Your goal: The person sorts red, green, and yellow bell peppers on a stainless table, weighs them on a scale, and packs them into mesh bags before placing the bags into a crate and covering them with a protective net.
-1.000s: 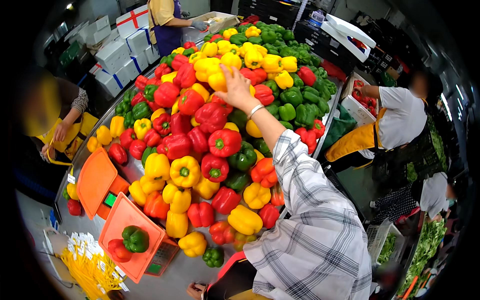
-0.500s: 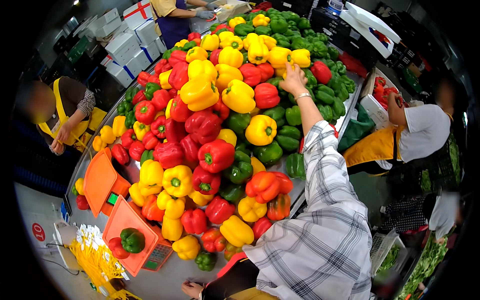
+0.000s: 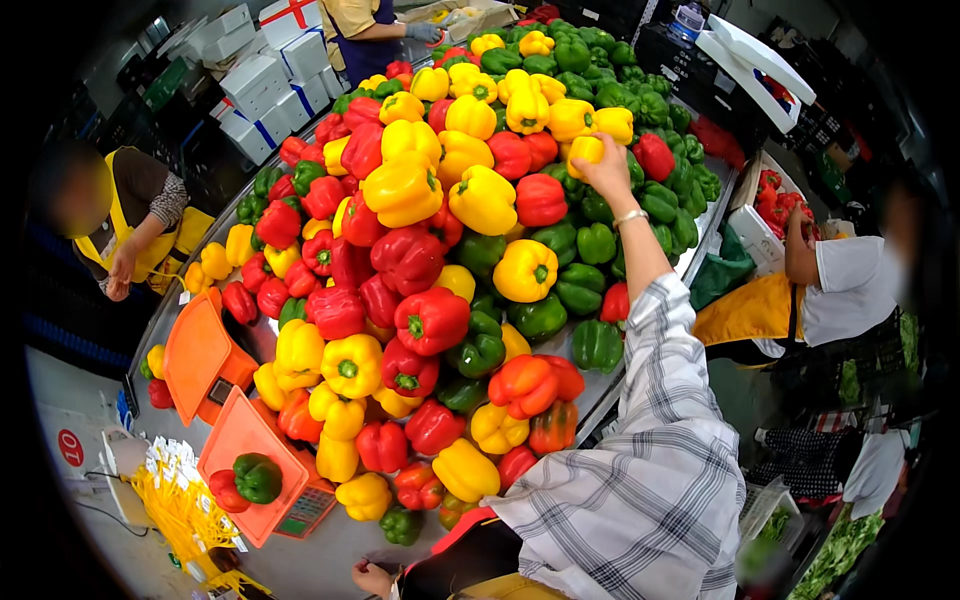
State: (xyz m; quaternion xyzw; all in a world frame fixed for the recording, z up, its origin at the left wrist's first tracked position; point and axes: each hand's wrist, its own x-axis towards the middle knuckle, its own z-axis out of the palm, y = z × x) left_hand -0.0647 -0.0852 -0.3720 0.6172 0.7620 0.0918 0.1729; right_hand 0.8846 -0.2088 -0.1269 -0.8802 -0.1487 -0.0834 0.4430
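A big heap of red, yellow, green and orange bell peppers (image 3: 440,260) covers a long metal table (image 3: 330,555). My right hand (image 3: 608,170) reaches far over the heap on a plaid-sleeved arm with a bracelet at the wrist. Its fingers close around a yellow pepper (image 3: 584,151) near the heap's right side, beside green peppers (image 3: 660,215). My left hand (image 3: 371,578) rests low at the table's near edge, and its fingers are too small to read.
Two orange scales (image 3: 240,440) stand at the near left; one carries a red pepper (image 3: 222,489) and a green pepper (image 3: 259,476). A bundle of yellow ties (image 3: 185,505) lies beside them. White boxes (image 3: 265,75) are stacked behind. Co-workers in yellow aprons stand left (image 3: 135,225), right (image 3: 810,300) and behind (image 3: 365,25).
My right hand has swung from the middle of the heap to its right side and has closed on a yellow pepper. The left hand has stayed at the table edge.
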